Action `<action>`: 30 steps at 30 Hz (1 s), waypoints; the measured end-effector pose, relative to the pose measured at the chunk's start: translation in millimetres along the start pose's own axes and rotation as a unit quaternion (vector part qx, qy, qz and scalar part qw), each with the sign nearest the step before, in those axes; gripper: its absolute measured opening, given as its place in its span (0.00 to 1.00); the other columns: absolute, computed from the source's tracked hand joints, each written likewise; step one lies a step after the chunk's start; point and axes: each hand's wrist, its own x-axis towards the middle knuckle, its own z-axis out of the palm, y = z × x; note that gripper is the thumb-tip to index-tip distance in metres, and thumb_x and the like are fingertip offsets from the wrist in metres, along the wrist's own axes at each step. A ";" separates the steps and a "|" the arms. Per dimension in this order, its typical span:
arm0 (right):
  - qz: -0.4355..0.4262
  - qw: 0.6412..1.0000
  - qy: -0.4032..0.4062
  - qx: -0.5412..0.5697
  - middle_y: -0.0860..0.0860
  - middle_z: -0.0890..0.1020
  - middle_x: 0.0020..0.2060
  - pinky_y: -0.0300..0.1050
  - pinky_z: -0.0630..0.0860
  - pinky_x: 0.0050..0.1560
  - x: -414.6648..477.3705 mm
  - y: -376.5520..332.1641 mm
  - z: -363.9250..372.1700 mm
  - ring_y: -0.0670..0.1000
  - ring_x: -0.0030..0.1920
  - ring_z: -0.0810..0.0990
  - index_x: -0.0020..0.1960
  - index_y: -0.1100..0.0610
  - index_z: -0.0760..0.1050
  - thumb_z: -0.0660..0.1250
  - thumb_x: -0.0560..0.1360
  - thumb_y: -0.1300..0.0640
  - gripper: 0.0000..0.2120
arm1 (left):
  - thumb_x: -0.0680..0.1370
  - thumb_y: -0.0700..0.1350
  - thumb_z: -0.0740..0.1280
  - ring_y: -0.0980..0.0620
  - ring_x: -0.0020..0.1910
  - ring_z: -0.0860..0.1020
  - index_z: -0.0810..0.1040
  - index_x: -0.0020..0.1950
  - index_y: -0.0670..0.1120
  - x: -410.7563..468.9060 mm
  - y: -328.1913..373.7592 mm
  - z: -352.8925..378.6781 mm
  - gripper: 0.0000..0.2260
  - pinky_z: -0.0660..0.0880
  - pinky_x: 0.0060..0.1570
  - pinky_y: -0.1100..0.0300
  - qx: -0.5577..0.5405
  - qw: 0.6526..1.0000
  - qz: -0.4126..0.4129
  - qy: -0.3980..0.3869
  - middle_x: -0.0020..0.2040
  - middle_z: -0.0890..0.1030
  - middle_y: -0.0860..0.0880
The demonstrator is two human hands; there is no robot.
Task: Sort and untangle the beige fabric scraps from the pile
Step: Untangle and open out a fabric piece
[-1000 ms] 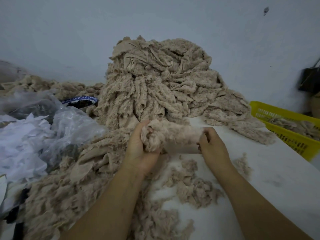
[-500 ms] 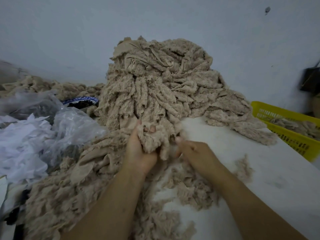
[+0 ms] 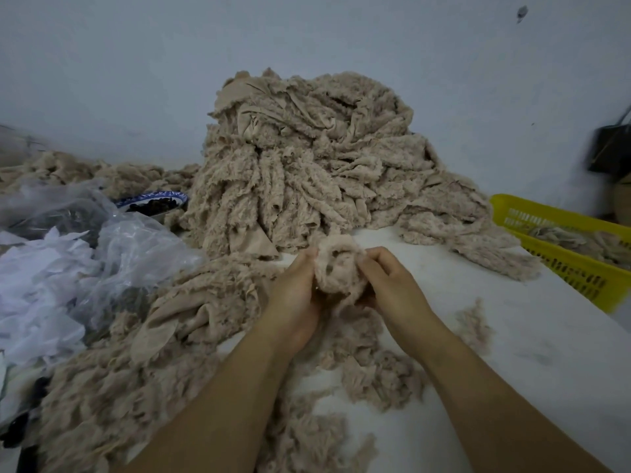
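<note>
As the left hand (image 3: 296,303) and right hand (image 3: 392,288) grip it, a beige fleece scrap (image 3: 338,268) sits balled just before the pile (image 3: 307,172).
Both hands' fingers curl round the scrap above the white table (image 3: 529,353); bunched round, it shows no clear long axis. The yellow basket (image 3: 573,274) holds beige scraps; the blue-rimmed bowl (image 3: 150,196), dark pieces.
</note>
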 end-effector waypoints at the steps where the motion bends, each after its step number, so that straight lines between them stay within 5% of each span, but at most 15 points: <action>1: 0.008 0.999 -0.036 0.027 0.47 0.85 0.42 0.40 0.80 0.40 -1.3 0.5 2.6 0.45 0.42 0.84 0.48 0.47 0.77 0.65 0.80 0.47 0.06 | 0.83 0.42 0.61 0.44 0.53 0.83 0.79 0.61 0.42 0.0 -2.1 2.9 0.11 0.81 0.49 0.54 0.016 1.000 -0.005 0.002 0.55 0.84 0.39; 4: 0.001 0.994 -0.064 -0.091 0.40 0.85 0.51 0.40 0.80 0.53 -2.0 10.1 6.8 0.42 0.52 0.83 0.59 0.41 0.76 0.66 0.77 0.44 0.12 | 0.83 0.53 0.60 0.46 0.59 0.82 0.79 0.63 0.44 -3.0 -2.6 6.9 0.17 0.76 0.61 0.49 0.043 0.999 -0.016 -0.013 0.58 0.84 0.43; 6: 0.002 0.996 -0.025 -0.085 0.42 0.86 0.47 0.40 0.81 0.48 1.0 8.9 3.7 0.44 0.48 0.85 0.59 0.47 0.77 0.65 0.80 0.52 0.09 | 0.83 0.58 0.58 0.47 0.56 0.82 0.83 0.56 0.48 -2.6 3.1 -0.4 0.19 0.76 0.59 0.49 0.154 0.986 0.031 0.052 0.55 0.85 0.47; 8: -0.017 0.988 0.033 0.147 0.50 0.85 0.40 0.40 0.81 0.41 4.5 -0.4 -12.1 0.48 0.40 0.84 0.53 0.56 0.79 0.62 0.82 0.54 0.09 | 0.84 0.57 0.57 0.50 0.48 0.81 0.82 0.45 0.49 -1.1 8.2 -14.7 0.19 0.75 0.46 0.54 0.357 0.915 0.114 0.149 0.47 0.84 0.49; 11: -0.012 0.859 0.171 0.482 0.57 0.80 0.51 0.44 0.83 0.44 8.1 -9.9 -39.7 0.52 0.44 0.86 0.56 0.64 0.73 0.59 0.81 0.40 0.25 | 0.84 0.51 0.56 0.46 0.39 0.75 0.74 0.46 0.43 4.8 7.4 -31.3 0.16 0.71 0.40 0.52 0.602 0.767 0.143 0.172 0.45 0.77 0.44; 13: 0.062 0.882 0.209 0.418 0.60 0.78 0.55 0.43 0.83 0.42 8.5 -3.6 -40.7 0.56 0.49 0.86 0.62 0.65 0.70 0.58 0.81 0.39 0.28 | 0.83 0.52 0.57 0.44 0.44 0.75 0.73 0.51 0.43 8.0 3.2 -32.3 0.13 0.73 0.43 0.52 0.730 0.665 0.078 0.135 0.52 0.72 0.45; 15: 0.088 0.947 0.199 0.237 0.58 0.82 0.49 0.41 0.81 0.37 9.9 6.4 -31.2 0.51 0.42 0.85 0.57 0.65 0.75 0.58 0.83 0.46 0.22 | 0.82 0.51 0.60 0.43 0.48 0.75 0.72 0.55 0.44 8.3 -0.6 -30.4 0.11 0.71 0.42 0.53 0.778 0.618 0.038 0.103 0.55 0.71 0.46; 17: 0.066 0.988 0.141 0.006 0.54 0.84 0.43 0.39 0.79 0.37 7.6 12.2 -20.0 0.47 0.36 0.84 0.50 0.58 0.79 0.61 0.82 0.49 0.14 | 0.82 0.46 0.60 0.46 0.45 0.74 0.71 0.51 0.43 8.5 -1.9 -26.4 0.06 0.67 0.38 0.54 0.769 0.631 0.054 0.091 0.53 0.75 0.45; 20: 0.014 0.965 -0.026 -0.259 0.42 0.83 0.47 0.33 0.76 0.44 1.5 18.2 -4.5 0.37 0.44 0.81 0.50 0.44 0.77 0.64 0.79 0.45 0.05 | 0.83 0.46 0.60 0.55 0.39 0.75 0.72 0.46 0.46 5.5 -3.1 -20.2 0.08 0.68 0.35 0.62 0.622 0.765 0.141 0.090 0.42 0.77 0.49; 22: 0.008 0.961 -0.087 -0.264 0.39 0.82 0.51 0.33 0.76 0.48 -3.5 16.6 3.9 0.35 0.49 0.80 0.54 0.40 0.75 0.64 0.78 0.39 0.08 | 0.84 0.47 0.60 0.63 0.34 0.74 0.72 0.45 0.49 2.3 -2.0 -13.2 0.08 0.67 0.32 0.70 0.476 0.861 0.157 0.080 0.39 0.77 0.53; 24: 0.006 0.966 -0.072 -0.250 0.48 0.84 0.52 0.46 0.79 0.55 -3.7 13.6 4.3 0.45 0.53 0.82 0.57 0.48 0.78 0.62 0.78 0.37 0.17 | 0.84 0.48 0.61 0.65 0.30 0.73 0.73 0.44 0.52 0.2 -1.8 -9.6 0.09 0.68 0.29 0.72 0.375 0.913 0.147 0.069 0.35 0.78 0.56; 26: -0.009 0.965 -0.037 -0.261 0.56 0.84 0.50 0.53 0.78 0.55 -2.2 11.5 3.0 0.57 0.51 0.82 0.55 0.57 0.78 0.60 0.81 0.42 0.19 | 0.84 0.50 0.61 0.63 0.28 0.73 0.73 0.44 0.53 -0.2 -3.3 -9.2 0.08 0.70 0.30 0.68 0.366 0.917 0.151 0.047 0.31 0.78 0.57; 28: -0.010 0.976 0.026 -0.216 0.50 0.83 0.42 0.43 0.77 0.45 -0.9 10.9 1.3 0.53 0.45 0.81 0.47 0.52 0.78 0.59 0.82 0.46 0.14 | 0.83 0.51 0.61 0.62 0.31 0.73 0.72 0.45 0.54 1.0 -6.2 -9.9 0.07 0.69 0.33 0.67 0.440 0.883 0.160 0.019 0.34 0.77 0.56; 30: 0.011 0.984 0.100 -0.148 0.44 0.81 0.49 0.41 0.74 0.46 2.8 8.7 -2.6 0.47 0.50 0.79 0.53 0.47 0.77 0.57 0.83 0.43 0.13 | 0.82 0.51 0.62 0.63 0.34 0.73 0.70 0.42 0.56 3.7 -8.8 -15.7 0.09 0.67 0.32 0.68 0.544 0.824 0.155 0.014 0.36 0.74 0.56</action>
